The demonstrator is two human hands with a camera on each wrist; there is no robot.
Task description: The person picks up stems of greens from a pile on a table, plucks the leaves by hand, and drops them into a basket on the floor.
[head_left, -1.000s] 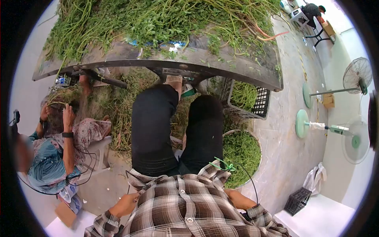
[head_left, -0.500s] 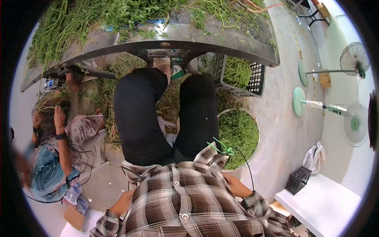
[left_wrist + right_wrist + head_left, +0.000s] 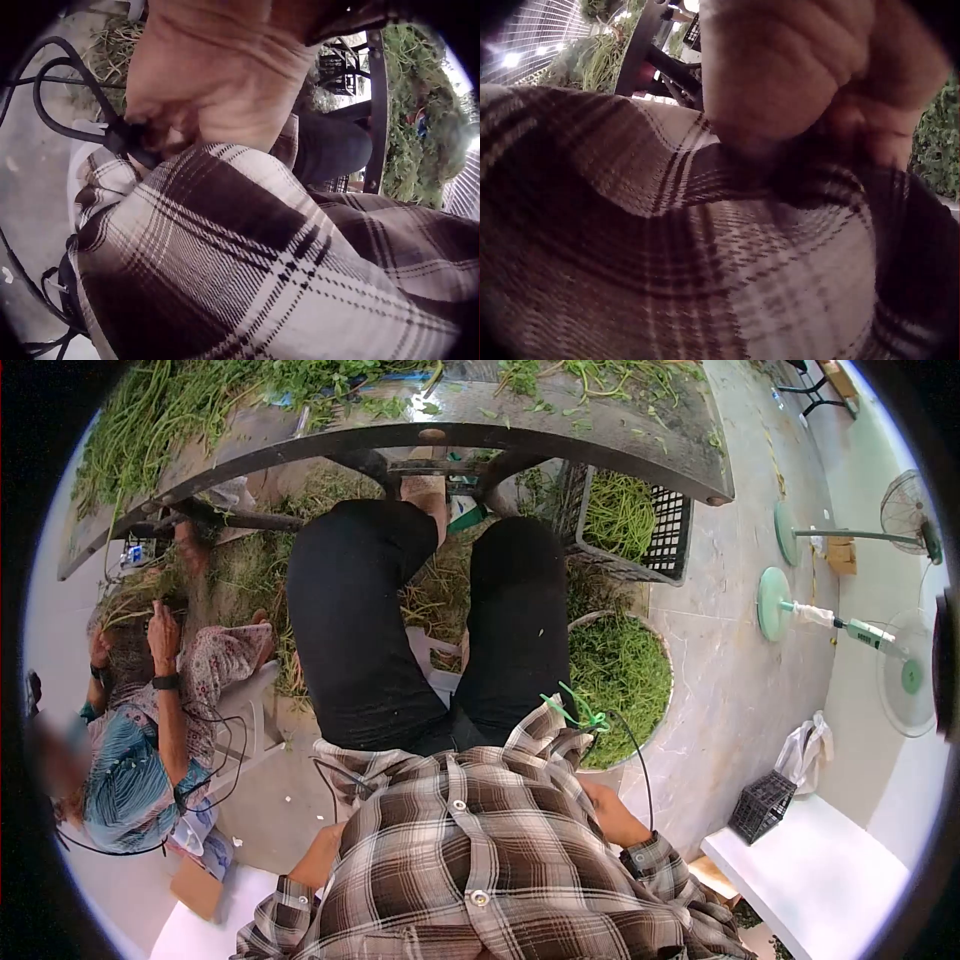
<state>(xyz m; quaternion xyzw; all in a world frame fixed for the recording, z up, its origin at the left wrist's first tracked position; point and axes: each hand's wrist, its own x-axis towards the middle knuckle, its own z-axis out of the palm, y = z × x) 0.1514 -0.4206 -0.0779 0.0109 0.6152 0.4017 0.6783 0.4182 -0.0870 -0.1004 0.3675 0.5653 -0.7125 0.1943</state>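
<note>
At the left side of the plaid shirt point(image 3: 440, 860), my left hand point(image 3: 217, 82) curls its fingers at the cloth, gripping it beside a black cable point(image 3: 82, 90). My right hand point(image 3: 802, 75) grips the same shirt on the right side, where the fabric bunches into a fold under the fingers. The shirt hides the fingertips of both hands. In the head view only the forearms show, low at each side of the body. A green tie point(image 3: 575, 710) hangs at the shirt's right hem, with a black cable running from it.
Ahead stands a dark table point(image 3: 590, 450) heaped with green stems point(image 3: 170, 420). Beside my right leg are a black crate point(image 3: 670, 535) of stems and a round tub point(image 3: 668, 680) of cut greens. A seated person point(image 3: 130, 760) handles stems at left. Green fans point(image 3: 775, 605) stand at right.
The view has tilted down and back, so the table and greens sit higher in frame. Both forearms stay at the shirt's sides. The seated person still holds stems.
</note>
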